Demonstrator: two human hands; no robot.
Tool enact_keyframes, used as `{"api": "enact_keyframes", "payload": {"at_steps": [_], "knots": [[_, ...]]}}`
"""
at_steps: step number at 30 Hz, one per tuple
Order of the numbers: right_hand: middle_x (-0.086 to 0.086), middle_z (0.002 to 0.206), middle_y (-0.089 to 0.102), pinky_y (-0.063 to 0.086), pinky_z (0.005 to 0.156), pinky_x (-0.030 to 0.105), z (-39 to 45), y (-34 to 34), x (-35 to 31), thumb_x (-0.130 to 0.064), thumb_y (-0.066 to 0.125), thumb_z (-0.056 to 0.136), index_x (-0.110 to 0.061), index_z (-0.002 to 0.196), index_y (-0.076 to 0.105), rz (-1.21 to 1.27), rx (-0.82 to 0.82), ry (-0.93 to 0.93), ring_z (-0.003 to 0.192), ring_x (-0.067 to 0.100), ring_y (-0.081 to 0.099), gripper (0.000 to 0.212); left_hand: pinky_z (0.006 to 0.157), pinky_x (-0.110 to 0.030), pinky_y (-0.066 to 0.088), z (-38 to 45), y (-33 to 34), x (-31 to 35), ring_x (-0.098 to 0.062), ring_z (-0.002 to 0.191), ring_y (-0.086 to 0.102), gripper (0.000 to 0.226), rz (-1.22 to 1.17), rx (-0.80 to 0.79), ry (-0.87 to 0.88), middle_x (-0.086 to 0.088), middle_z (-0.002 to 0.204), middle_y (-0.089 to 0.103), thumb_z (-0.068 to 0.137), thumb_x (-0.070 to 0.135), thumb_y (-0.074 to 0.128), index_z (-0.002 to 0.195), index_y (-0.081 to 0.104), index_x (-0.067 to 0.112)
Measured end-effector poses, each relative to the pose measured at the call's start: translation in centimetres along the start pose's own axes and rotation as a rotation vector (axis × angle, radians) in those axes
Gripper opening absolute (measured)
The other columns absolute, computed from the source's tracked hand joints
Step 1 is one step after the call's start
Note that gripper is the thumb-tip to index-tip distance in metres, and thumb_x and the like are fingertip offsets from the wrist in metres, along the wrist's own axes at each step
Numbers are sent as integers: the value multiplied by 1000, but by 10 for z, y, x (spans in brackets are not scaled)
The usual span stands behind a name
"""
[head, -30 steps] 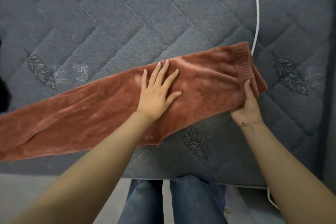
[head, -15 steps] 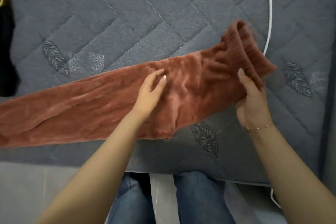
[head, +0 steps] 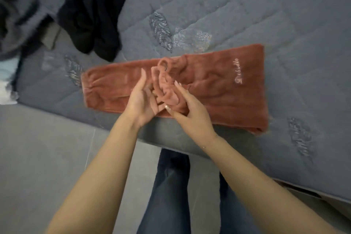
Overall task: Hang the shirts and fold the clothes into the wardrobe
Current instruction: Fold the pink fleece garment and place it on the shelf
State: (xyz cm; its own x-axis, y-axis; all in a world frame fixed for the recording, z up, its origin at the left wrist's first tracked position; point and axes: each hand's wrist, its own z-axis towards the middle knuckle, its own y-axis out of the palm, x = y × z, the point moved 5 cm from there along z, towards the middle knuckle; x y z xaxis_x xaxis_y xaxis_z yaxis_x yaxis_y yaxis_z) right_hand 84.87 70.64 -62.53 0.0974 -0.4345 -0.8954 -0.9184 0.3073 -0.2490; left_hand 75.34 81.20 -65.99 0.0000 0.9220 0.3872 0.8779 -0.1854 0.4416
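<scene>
A rust-red velvet garment lies doubled over in a long band near the front edge of the grey quilted mattress, with pale embroidered lettering on its right part. Its ribbed end is bunched up on top at the middle. My right hand pinches that ribbed end from the right. My left hand is beside it on the left, palm turned up and fingers apart, touching the ribbing.
A black garment with yellow stitching lies crumpled at the back left of the mattress. Blurred grey clothing sits at the far left. The grey tiled floor and my jeans are below the mattress edge.
The right end of the rust garment was lifted and carried left, so the garment is now doubled over. Both hands have come together at its middle. The view shifted left, revealing the black garment.
</scene>
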Motion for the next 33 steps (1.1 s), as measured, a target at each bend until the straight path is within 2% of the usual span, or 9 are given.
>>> {"api": "enact_keyframes", "payload": {"at_steps": [3, 5, 10, 13, 17, 23, 27, 30, 33], "knots": [[-13, 157, 26, 20, 116, 21, 5, 47, 2, -31, 66, 90, -33, 147, 38, -84, -261, 41, 144, 4, 21, 64, 103, -36, 47, 6, -28, 19, -16, 124, 57, 49, 50, 7, 61, 3, 140, 54, 97, 43, 50, 141, 47, 21], [-18, 156, 25, 18, 110, 8, 5, 62, 3, -23, 63, 92, -34, 144, 43, -42, -377, 79, 140, -7, 21, 57, 89, -32, 55, 9, -48, 24, -16, 110, 65, 53, 236, 117, 99, 1, 127, 64, 90, 24, 66, 139, 48, 14], [-1, 139, 52, 29, 115, 24, 6, 40, -4, 11, 48, 83, -11, 124, 63, -176, 74, 12, 133, 11, 43, 49, 79, -35, 59, 2, -83, 43, -24, 93, 71, 39, 422, 235, 185, -11, 106, 72, 83, 5, 70, 121, 61, 7], [7, 145, 47, 21, 116, 24, 6, 9, -2, 3, 54, 87, -10, 128, 59, -450, 302, -64, 137, 25, 36, 44, 73, -27, 57, -12, -107, 84, -17, 92, 71, 32, 496, 194, 276, -4, 103, 74, 83, 6, 68, 115, 66, 13], [8, 160, 20, 10, 120, 48, 34, -6, 19, -26, 54, 97, -19, 148, 37, -788, 313, -44, 148, 30, 13, 55, 73, -21, 53, -23, -158, 129, -8, 84, 69, 29, 641, 258, 331, 6, 91, 74, 85, 1, 63, 110, 66, 15], [3, 163, -1, -4, 119, 50, 77, 20, 70, -42, 33, 102, -25, 155, 6, -1067, 161, 73, 150, 24, -4, 61, 107, -32, 40, -9, -193, 140, -22, 124, 52, 54, 880, 381, 440, -9, 135, 54, 91, 0, 59, 140, 41, 7], [2, 163, -5, -7, 118, 50, 81, 22, 75, -44, 30, 102, -25, 155, 1, -1083, 147, 101, 150, 23, -7, 63, 110, -47, 29, -1, -185, 129, -32, 136, 37, 69, 1290, 616, 460, -14, 151, 34, 97, 19, 53, 153, 15, 7], [0, 163, -4, -8, 118, 47, 73, 11, 65, -41, 35, 102, -24, 155, 7, -947, 59, 58, 150, 21, -7, 62, 108, -53, 25, -8, -172, 123, -33, 140, 28, 74, 1503, 792, 358, -16, 154, 26, 100, 28, 47, 154, 3, 3], [4, 160, 22, 9, 121, 46, 44, -5, 47, -24, 48, 100, -16, 149, 35, -757, 93, -59, 149, 22, 13, 50, 115, -52, 17, -25, -156, 121, -32, 143, 20, 74, 1588, 917, 420, -13, 158, 19, 96, 28, 52, 153, 10, 4]]}}
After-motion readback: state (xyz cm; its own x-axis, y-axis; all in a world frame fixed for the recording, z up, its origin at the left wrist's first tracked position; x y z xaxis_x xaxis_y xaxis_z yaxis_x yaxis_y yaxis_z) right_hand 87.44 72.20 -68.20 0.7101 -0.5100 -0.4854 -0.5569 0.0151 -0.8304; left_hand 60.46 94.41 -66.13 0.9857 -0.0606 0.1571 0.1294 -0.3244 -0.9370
